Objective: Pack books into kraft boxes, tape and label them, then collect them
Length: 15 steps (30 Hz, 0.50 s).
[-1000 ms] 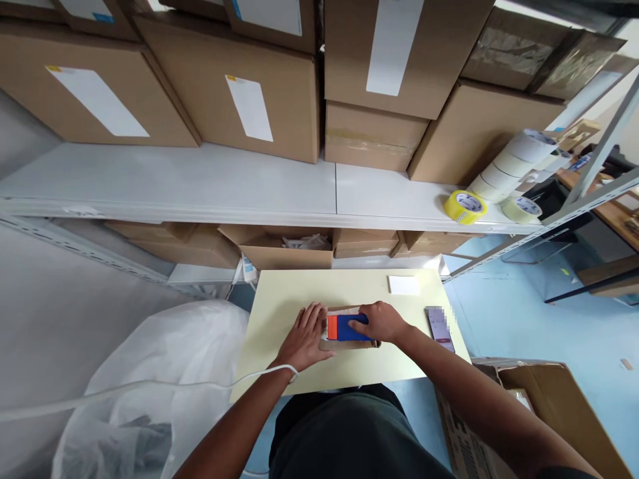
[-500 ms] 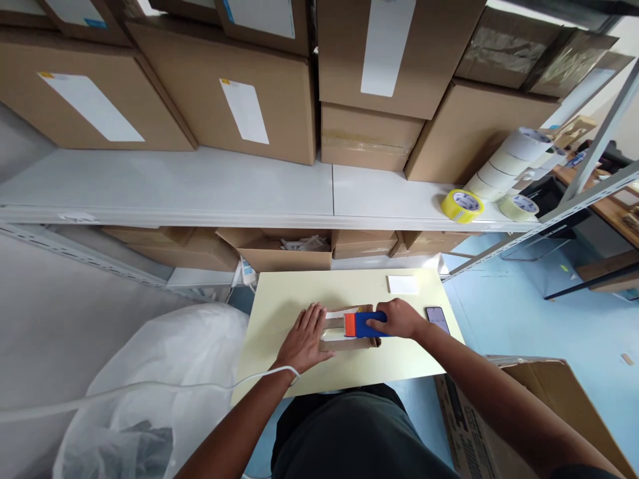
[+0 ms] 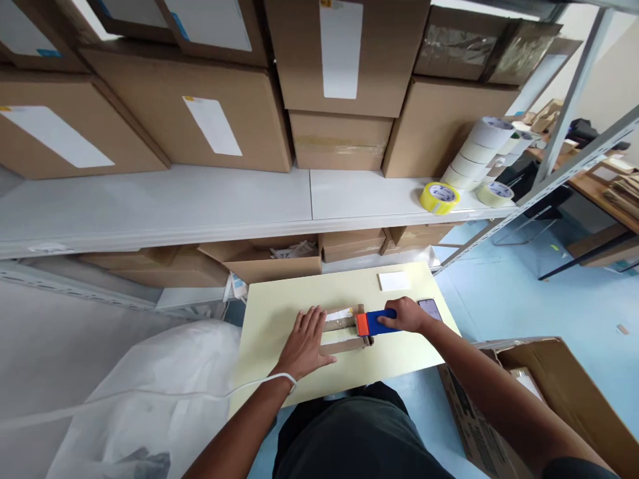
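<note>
My left hand point(image 3: 305, 342) lies flat, fingers stretched out, over the left end of a small opened cardboard box point(image 3: 343, 346) on the pale yellow table point(image 3: 274, 299). A white label shows on the box's far side, and a pale strip runs down its middle. My right hand point(image 3: 402, 315) is closed round the right part of a blue, flat, box-like item with an orange end point(image 3: 373, 323). That orange end is at the right end of the cardboard box; whether they touch I cannot tell. The item's exact kind is unclear.
A white card point(image 3: 394, 281) and a phone point(image 3: 430, 309) lie on the table. Behind stands a shelf point(image 3: 239, 199) with large cartons and tape rolls point(image 3: 440, 198). A white plastic bag point(image 3: 164, 372) is at left, an open carton point(image 3: 549, 392) at right. A white cable crosses my left wrist.
My right hand has drawn the blue-and-orange item to the right, off most of the cardboard box. My left hand stays on the box's left end. The camera view has shifted.
</note>
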Each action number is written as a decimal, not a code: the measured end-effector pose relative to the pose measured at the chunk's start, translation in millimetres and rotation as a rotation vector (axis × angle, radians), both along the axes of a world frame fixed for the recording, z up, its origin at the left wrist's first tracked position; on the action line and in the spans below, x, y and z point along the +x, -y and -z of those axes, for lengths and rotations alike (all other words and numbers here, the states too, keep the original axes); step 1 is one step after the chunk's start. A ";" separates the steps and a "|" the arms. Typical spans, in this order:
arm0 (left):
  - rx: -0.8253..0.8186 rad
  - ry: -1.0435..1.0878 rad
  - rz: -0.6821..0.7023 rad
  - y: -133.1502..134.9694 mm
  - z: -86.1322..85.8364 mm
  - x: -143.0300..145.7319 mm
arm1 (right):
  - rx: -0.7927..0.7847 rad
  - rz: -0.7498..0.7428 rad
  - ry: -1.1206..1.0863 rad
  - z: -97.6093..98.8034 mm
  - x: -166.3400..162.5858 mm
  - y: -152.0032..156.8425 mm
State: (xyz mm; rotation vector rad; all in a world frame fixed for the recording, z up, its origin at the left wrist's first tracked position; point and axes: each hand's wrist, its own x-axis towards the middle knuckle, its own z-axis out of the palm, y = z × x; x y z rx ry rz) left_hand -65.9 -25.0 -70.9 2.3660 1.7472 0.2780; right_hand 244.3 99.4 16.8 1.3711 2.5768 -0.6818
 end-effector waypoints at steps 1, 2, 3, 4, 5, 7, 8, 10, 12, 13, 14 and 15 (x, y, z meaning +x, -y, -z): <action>-0.009 0.010 0.023 -5.2 -0.2 9.1 | 0.001 0.005 -0.006 1.1 1.0 0.6; -0.020 0.021 0.045 -10.6 0.2 18.9 | 0.001 0.007 -0.011 1.7 2.4 1.2; -0.032 0.032 0.061 -15.7 0.9 28.6 | 0.002 0.007 -0.016 1.7 3.8 1.7; -0.040 0.044 0.073 -20.3 2.0 37.4 | 0.004 0.008 -0.020 1.2 5.2 2.0; -0.044 0.055 0.080 -24.0 3.2 44.8 | 0.008 0.010 -0.024 0.2 6.4 2.2; -0.034 0.072 0.080 -28.0 5.7 53.7 | 0.013 0.015 -0.036 -2.8 8.4 2.1; -0.025 0.079 0.080 -28.6 6.7 55.2 | 0.012 0.016 -0.044 -4.3 9.1 1.9; -0.012 0.090 0.089 -28.0 7.9 54.5 | 0.006 0.008 -0.053 -6.3 10.6 0.9; -0.008 0.088 0.099 -26.9 8.4 51.9 | -0.009 -0.005 -0.055 -6.2 12.8 -0.8; -0.007 0.085 0.102 -26.5 8.6 50.9 | -0.020 -0.007 -0.056 -5.3 14.5 -1.9; -0.006 0.083 0.103 -26.2 8.9 50.2 | -0.035 -0.006 -0.061 -4.1 16.8 -3.2; -0.002 0.082 0.102 -26.0 9.4 49.9 | -0.053 -0.003 -0.069 -2.7 19.6 -4.6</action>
